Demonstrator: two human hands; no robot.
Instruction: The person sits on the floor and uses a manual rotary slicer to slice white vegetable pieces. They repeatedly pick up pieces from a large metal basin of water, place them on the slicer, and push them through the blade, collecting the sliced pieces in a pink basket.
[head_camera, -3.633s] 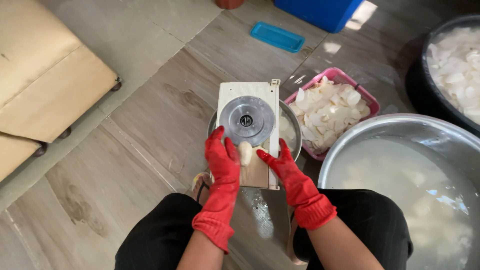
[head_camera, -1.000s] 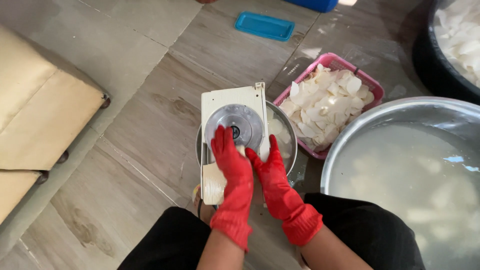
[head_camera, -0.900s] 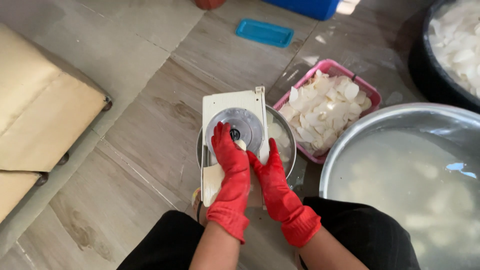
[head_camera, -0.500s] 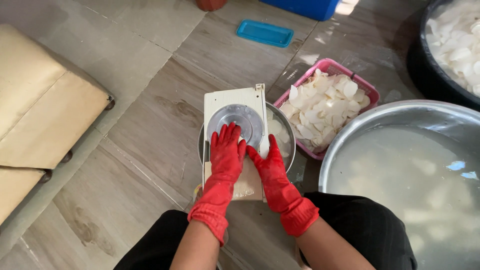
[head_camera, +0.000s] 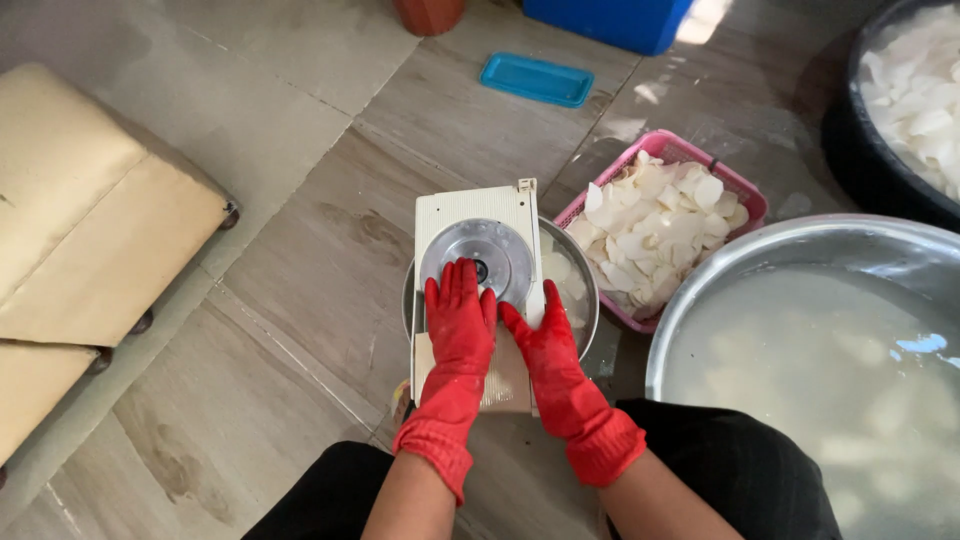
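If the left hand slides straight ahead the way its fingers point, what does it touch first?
Probably the round metal disc of the cream slicer board: the left hand lies flat with its fingertips already at the disc's near edge. Whether they touch it is unclear.

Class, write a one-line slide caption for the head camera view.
Red-gloved left hand and right hand press on a cream slicer board over a metal bowl, beside a pink basket.
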